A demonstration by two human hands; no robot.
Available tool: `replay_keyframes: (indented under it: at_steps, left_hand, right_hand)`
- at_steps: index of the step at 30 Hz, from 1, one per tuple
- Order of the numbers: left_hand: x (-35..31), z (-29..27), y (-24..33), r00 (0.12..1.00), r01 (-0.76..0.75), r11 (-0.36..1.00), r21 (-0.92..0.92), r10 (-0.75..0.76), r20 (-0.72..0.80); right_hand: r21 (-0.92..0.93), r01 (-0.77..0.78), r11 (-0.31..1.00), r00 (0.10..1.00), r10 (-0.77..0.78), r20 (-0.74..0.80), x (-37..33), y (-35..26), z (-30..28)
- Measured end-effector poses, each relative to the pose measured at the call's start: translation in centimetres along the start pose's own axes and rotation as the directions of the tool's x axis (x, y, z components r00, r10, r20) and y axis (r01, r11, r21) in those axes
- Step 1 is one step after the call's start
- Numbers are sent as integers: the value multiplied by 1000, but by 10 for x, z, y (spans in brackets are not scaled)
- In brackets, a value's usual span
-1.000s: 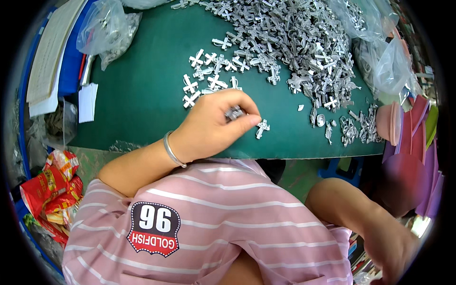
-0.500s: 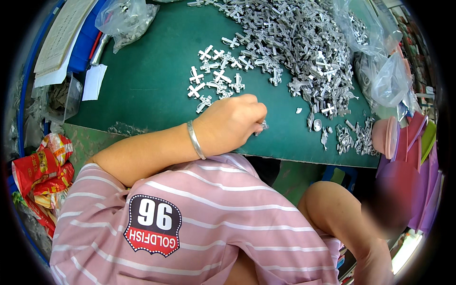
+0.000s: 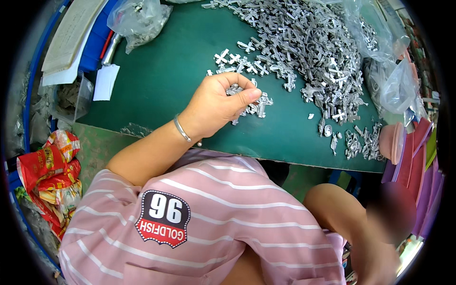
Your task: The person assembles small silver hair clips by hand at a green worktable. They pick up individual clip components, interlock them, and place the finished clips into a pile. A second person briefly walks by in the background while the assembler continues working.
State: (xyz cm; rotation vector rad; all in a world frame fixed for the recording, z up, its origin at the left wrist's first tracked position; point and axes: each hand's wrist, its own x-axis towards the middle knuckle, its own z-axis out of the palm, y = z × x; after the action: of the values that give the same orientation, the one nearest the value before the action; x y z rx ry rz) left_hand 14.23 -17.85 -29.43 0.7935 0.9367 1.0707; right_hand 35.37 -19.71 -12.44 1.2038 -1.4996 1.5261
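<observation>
My left hand (image 3: 221, 102), a metal bangle on its wrist, is over a group of small silvery cross-shaped metal pieces (image 3: 262, 105) on the green table. Its thumb and forefinger are bent into a ring with the tips together. Shiny metal shows through the gap and beside the fingertips, but I cannot make out what is pinched. The palm hides part of the group; more loose crosses (image 3: 235, 59) lie just beyond. My right arm (image 3: 342, 209) is bent at the lower right, away from the table; its hand does not show.
A big heap of metal pieces (image 3: 313, 52) covers the far right of the table (image 3: 156, 85). Clear plastic bags (image 3: 392, 85) lie beside it. Small metal bundles (image 3: 354, 144) sit near the pink container (image 3: 392, 142). At left are a filled bag (image 3: 140, 21) and a white card (image 3: 106, 82).
My left hand has moved from the table's near edge, away from me and leftward, to the loose crosses. The metal bit at its fingertips no longer shows apart. The whole view has shifted slightly.
</observation>
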Motion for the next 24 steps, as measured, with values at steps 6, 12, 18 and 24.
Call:
replay_keyframes:
  at_steps: [6, 12, 18, 24]
  left_hand:
    - [2, -8, -3, 998, 55, 990, -128, -59, -25]
    - [1, -12, -4, 996, 78, 987, -137, -70, 64]
    - [-1, -5, 8, 981, 193, 876, -442, -164, 102]
    - [3, -26, 4, 981, 174, 785, -595, -84, 177]
  right_hand:
    - [64, -907, 417, -43, 60, -997, -109, 67, -11]
    - [237, -790, 565, -161, 182, -970, -138, 94, -20]
    - [-330, -937, 115, 331, -16, -944, -125, 95, -24]
    - [-297, -906, -300, 280, 101, -955, -135, 76, -31]
